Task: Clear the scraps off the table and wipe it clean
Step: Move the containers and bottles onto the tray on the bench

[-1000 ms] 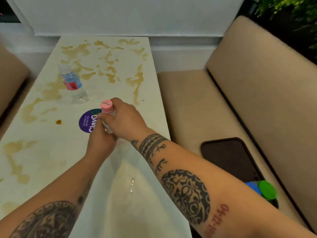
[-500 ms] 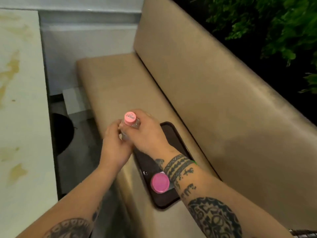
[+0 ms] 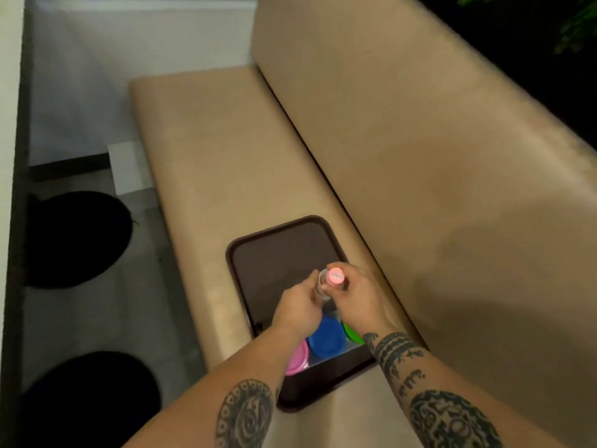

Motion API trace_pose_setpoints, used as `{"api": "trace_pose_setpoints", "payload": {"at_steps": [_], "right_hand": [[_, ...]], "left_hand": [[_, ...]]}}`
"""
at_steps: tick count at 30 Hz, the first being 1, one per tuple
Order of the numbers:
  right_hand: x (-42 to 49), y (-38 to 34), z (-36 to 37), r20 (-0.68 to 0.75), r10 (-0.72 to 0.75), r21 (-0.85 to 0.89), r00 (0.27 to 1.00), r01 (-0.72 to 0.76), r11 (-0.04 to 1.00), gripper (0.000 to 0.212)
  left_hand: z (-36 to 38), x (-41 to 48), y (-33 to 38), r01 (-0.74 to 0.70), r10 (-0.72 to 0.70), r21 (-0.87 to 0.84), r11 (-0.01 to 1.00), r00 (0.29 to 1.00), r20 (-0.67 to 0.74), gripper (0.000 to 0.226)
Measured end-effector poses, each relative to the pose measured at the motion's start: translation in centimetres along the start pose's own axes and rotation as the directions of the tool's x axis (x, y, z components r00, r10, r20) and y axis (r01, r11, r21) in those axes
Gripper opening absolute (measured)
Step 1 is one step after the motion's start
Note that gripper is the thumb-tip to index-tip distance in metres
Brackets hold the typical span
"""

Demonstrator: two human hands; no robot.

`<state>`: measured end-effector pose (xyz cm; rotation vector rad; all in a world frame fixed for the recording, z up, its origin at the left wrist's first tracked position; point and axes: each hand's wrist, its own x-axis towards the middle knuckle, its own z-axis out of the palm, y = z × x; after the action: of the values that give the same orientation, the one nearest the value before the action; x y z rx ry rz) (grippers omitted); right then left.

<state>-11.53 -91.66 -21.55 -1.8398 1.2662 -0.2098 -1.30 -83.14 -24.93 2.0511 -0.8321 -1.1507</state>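
Note:
A small clear bottle with a pink cap (image 3: 335,277) is held upright over a dark brown tray (image 3: 277,250) that lies on the beige bench seat. My right hand (image 3: 358,294) grips the bottle near its top. My left hand (image 3: 298,307) pinches its body from the left side. On the near end of the tray sit a blue lid (image 3: 326,337), a pink lid (image 3: 298,358) and a green lid (image 3: 352,331), partly hidden by my forearms. The table shows only as a pale strip (image 3: 8,92) at the far left edge.
The beige bench seat (image 3: 206,147) and its backrest (image 3: 420,130) fill the middle and right. Between bench and table is grey floor with two dark round shapes (image 3: 74,237) (image 3: 90,399). A white wall (image 3: 129,43) closes the far end. Green leaves (image 3: 578,24) show top right.
Both hands carried the pink-capped bottle from above the table to the right, over the bench, and now hold it above the tray. The view swung right and the table left the frame.

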Motion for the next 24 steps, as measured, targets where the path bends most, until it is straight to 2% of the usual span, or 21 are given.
{"api": "trace_pose_setpoints", "payload": {"at_steps": [6,10,13,16,19,24], "right_hand": [[0.7,2.2,0.7,0.027,0.062,-0.003,0.998,-0.061,0.998,0.037],[1.1,2.1,0.2,0.058,0.080,-0.035,0.995,-0.078,0.996,0.037],[0.9,1.6,-0.1,0.095,0.087,-0.103,0.992,-0.077,0.992,0.048],[0.2,0.5,-0.4,0.089,0.090,-0.108,0.992,-0.080,0.991,0.057],[-0.7,-1.1,-0.3,-0.003,0.056,-0.107,0.998,-0.056,0.993,0.052],[-1.7,-6.5,1.4,-0.122,-0.155,-0.177,0.980,0.133,0.975,0.037]], "left_hand": [[1.2,-0.1,-0.3,0.078,-0.080,0.027,0.997,0.989,0.126,0.081],[1.2,0.0,-0.2,0.075,-0.078,0.030,0.997,0.984,0.161,0.084],[0.9,-0.4,0.0,0.078,-0.080,0.015,0.997,0.982,0.171,0.082],[-0.3,-1.5,0.5,0.071,-0.067,-0.023,0.997,0.990,0.128,0.068],[-3.1,-2.6,1.0,0.034,-0.032,-0.029,0.999,0.997,0.063,0.060],[-11.2,-5.3,1.4,-0.006,0.002,-0.034,0.999,0.993,-0.115,0.049]]}}
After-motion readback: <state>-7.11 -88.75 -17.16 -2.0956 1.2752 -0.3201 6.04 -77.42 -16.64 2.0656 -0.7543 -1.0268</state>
